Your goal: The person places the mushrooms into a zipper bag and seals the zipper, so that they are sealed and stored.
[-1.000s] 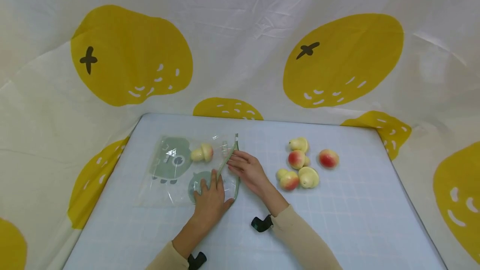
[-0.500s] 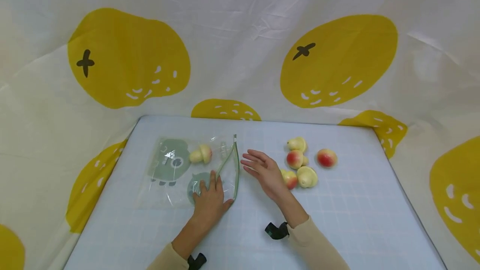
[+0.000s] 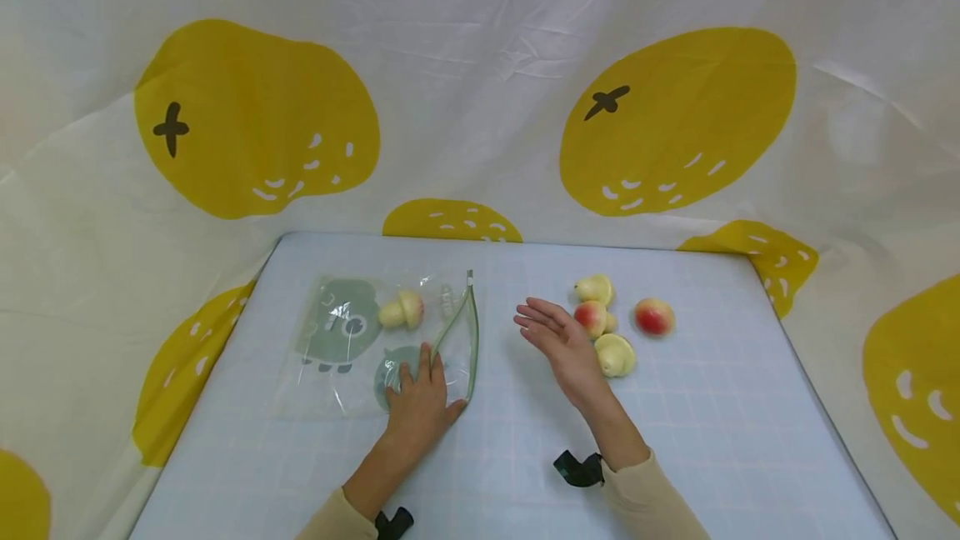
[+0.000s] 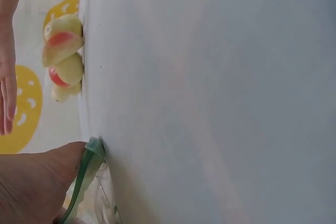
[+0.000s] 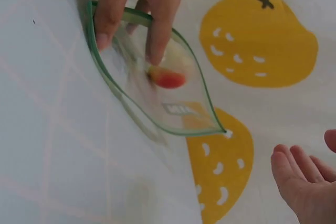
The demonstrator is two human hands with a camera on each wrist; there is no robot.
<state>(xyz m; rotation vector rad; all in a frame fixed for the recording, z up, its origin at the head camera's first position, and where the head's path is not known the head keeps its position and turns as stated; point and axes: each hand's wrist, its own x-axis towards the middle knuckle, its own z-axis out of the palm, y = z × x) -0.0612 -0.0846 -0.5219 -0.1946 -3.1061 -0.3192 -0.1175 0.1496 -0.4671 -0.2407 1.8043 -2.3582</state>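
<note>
A clear zip bag with green animal prints lies on the table. Its green-edged mouth gapes to the right, and one pale yellow, pear-like toy fruit is inside. My left hand rests on the bag at the mouth, fingers spread and nearly straight, thumb at the near corner. In the right wrist view, the left hand's fingers reach over the green rim. My right hand hovers between the bag and several yellow-and-red fruits, holding nothing, fingers extended. It hides one fruit in the head view.
A separate red-and-yellow fruit lies to the right of the group. The pale checked table ends at the back against a white curtain printed with yellow fruit. Dark wrist cameras are worn on both wrists.
My right hand has left the bag's mouth and moved right toward the loose fruits, covering the nearest one. The left hand stays on the bag.
</note>
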